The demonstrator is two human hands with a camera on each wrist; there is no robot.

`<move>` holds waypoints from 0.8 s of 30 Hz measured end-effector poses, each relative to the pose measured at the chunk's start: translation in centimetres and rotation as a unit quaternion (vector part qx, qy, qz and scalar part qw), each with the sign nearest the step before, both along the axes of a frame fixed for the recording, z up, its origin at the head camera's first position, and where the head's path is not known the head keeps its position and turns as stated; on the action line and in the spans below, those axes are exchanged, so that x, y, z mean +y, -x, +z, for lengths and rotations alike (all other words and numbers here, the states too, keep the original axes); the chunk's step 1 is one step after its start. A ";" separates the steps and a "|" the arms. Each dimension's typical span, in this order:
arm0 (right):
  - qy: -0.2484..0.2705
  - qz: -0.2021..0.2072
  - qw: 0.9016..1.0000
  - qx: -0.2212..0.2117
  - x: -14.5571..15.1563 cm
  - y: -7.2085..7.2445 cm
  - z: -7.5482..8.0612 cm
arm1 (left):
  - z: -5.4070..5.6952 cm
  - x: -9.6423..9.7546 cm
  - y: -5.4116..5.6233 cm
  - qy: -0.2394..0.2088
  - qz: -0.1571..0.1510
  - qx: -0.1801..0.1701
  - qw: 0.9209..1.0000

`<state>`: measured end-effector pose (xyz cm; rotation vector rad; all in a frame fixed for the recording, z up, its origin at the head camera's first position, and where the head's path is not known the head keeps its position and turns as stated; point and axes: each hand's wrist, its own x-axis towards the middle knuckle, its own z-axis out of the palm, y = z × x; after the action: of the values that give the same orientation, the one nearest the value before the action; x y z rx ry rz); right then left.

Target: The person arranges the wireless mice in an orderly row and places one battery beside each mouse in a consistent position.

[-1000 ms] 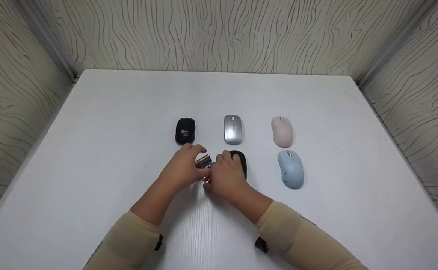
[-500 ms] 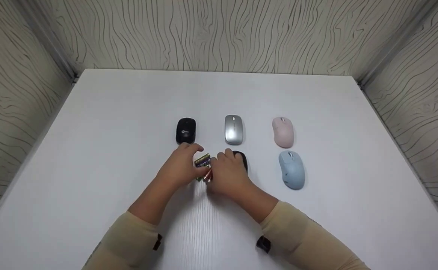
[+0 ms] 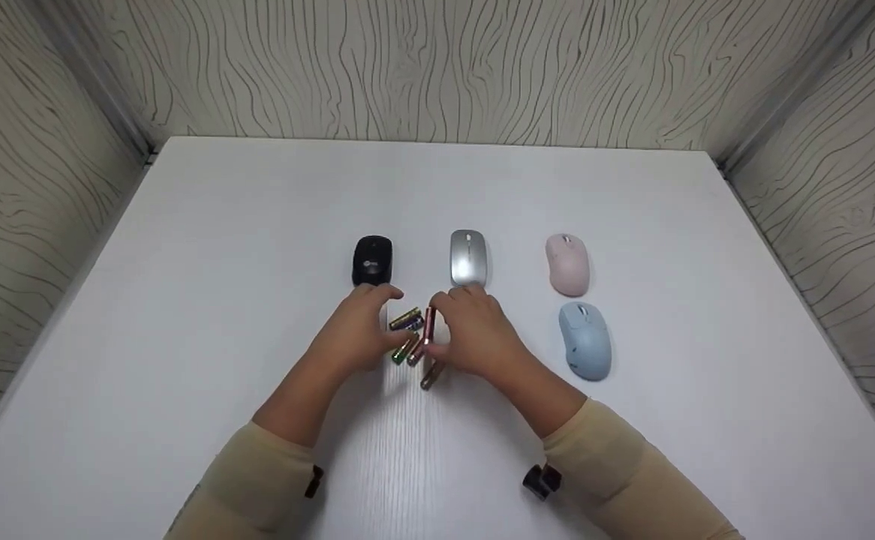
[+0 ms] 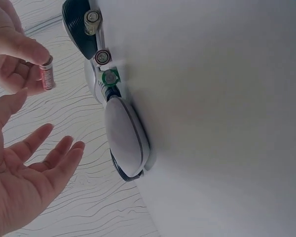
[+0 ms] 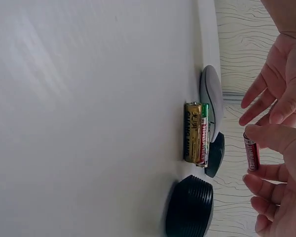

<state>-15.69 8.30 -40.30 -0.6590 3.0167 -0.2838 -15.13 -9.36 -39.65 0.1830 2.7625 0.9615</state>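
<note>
Pinched red battery in right hand, held left hand with fingers apart beside loose batteries, near black mouse.

Honestly, this looked like some kind of booth, more test setup than living room: a white table boxed in by pale wood-grain panels on the far, left and right sides, grey metal posts at both far corners. Couldn't tell what building.
</note>
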 end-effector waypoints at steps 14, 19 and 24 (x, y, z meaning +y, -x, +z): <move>0.050 -0.029 0.997 -0.059 -0.8 5.2 0.8 | -0.8 -2.1 3.4 -0.172 0.067 -0.028 0.982; 0.061 -0.039 0.994 -0.077 -2.0 7.3 0.8 | -0.7 -2.7 5.1 -0.230 0.125 -0.046 0.964; 0.061 -0.057 0.993 -0.082 -3.0 9.0 0.2 | -0.7 -3.1 6.4 -0.265 0.164 -0.053 0.949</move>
<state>-24.70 5.34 -40.08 -0.4449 2.9009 -0.5041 -21.55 -12.45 -40.39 -0.2508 2.4143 1.7313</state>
